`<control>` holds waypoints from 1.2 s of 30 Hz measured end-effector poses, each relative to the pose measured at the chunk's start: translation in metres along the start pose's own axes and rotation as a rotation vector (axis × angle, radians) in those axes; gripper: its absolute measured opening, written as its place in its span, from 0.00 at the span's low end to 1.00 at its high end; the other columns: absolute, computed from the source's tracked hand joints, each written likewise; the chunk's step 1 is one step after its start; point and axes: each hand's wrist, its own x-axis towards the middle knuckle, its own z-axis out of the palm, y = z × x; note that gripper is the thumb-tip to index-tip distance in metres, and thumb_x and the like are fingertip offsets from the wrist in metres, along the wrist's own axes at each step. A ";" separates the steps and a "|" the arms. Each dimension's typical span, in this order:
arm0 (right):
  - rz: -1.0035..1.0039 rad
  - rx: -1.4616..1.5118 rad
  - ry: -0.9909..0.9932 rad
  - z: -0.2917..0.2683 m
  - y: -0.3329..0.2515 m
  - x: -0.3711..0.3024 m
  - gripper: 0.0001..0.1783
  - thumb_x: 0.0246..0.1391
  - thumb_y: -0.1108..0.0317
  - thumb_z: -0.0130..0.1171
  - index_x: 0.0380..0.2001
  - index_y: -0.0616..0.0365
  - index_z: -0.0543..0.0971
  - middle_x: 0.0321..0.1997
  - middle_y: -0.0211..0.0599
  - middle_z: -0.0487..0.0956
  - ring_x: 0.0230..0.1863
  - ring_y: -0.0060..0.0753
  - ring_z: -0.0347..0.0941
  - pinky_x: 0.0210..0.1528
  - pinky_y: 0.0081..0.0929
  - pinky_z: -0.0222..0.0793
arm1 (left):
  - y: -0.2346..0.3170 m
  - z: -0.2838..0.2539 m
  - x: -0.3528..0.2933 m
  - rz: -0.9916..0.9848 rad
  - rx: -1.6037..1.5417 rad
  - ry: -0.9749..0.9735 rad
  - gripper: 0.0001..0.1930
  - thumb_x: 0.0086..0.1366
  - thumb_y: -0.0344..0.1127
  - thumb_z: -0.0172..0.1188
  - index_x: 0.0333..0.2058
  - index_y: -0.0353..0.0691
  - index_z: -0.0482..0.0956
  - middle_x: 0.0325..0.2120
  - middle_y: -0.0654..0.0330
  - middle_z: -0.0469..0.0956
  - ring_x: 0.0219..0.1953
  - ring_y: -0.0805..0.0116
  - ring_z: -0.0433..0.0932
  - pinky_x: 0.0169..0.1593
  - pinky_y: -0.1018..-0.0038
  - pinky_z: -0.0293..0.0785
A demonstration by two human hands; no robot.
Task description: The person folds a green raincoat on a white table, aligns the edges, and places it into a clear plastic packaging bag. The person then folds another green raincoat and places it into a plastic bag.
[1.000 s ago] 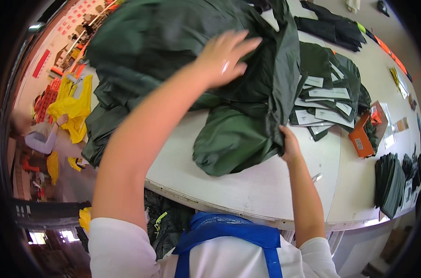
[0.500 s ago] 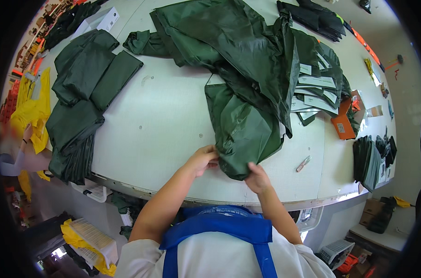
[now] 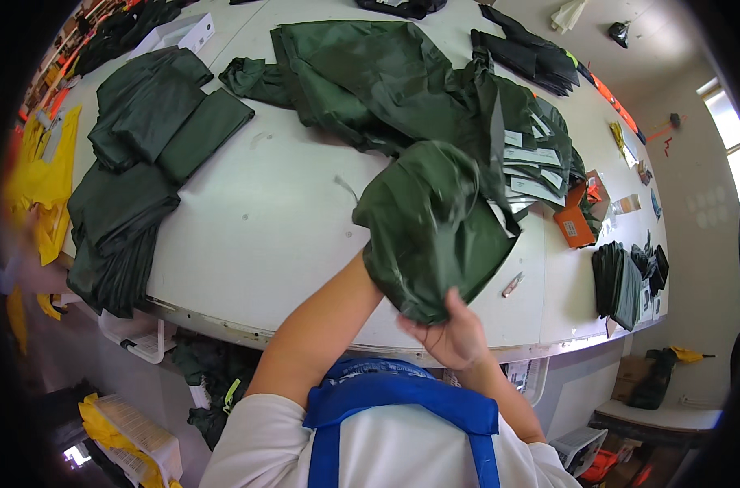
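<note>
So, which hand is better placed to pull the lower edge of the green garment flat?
Right. The right hand already grips the lower edge of the green garment near the table edge. The left hand is hidden inside the fabric.

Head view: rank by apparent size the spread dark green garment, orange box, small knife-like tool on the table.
1. spread dark green garment
2. orange box
3. small knife-like tool
The fisheye lens distorts sizes, but the gaps are clear.

Dark green garment [image 3: 431, 232] — glossy, crumpled, bunched, lifted above the white table's near edge
</note>
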 end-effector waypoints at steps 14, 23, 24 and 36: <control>-0.697 -0.818 0.032 -0.034 -0.038 0.037 0.29 0.66 0.53 0.42 0.55 0.70 0.67 0.60 0.47 0.67 0.58 0.40 0.66 0.61 0.32 0.58 | 0.040 0.035 -0.048 0.206 0.342 0.063 0.11 0.57 0.33 0.60 0.39 0.39 0.75 0.38 0.57 0.75 0.42 0.58 0.73 0.47 0.66 0.69; -1.251 -1.624 0.201 -0.057 0.024 0.013 0.57 0.36 0.61 0.74 0.64 0.62 0.49 0.63 0.54 0.58 0.65 0.54 0.55 0.66 0.45 0.49 | 0.033 0.014 -0.038 0.320 0.811 0.018 0.15 0.55 0.44 0.60 0.37 0.41 0.76 0.37 0.57 0.77 0.38 0.61 0.75 0.43 0.65 0.72; -1.245 -1.673 0.275 -0.070 0.033 0.027 0.56 0.36 0.65 0.74 0.65 0.61 0.49 0.64 0.55 0.58 0.66 0.55 0.54 0.66 0.45 0.49 | 0.037 0.014 -0.035 0.309 0.781 -0.018 0.17 0.56 0.44 0.60 0.41 0.41 0.75 0.40 0.57 0.76 0.42 0.62 0.75 0.48 0.65 0.70; -0.797 -0.446 0.649 -0.183 0.001 -0.020 0.13 0.67 0.68 0.42 0.46 0.62 0.74 0.45 0.34 0.76 0.45 0.26 0.73 0.49 0.23 0.69 | -0.077 -0.091 -0.202 -0.495 0.588 0.193 0.46 0.48 0.46 0.73 0.58 0.33 0.55 0.54 0.46 0.64 0.52 0.52 0.69 0.52 0.60 0.72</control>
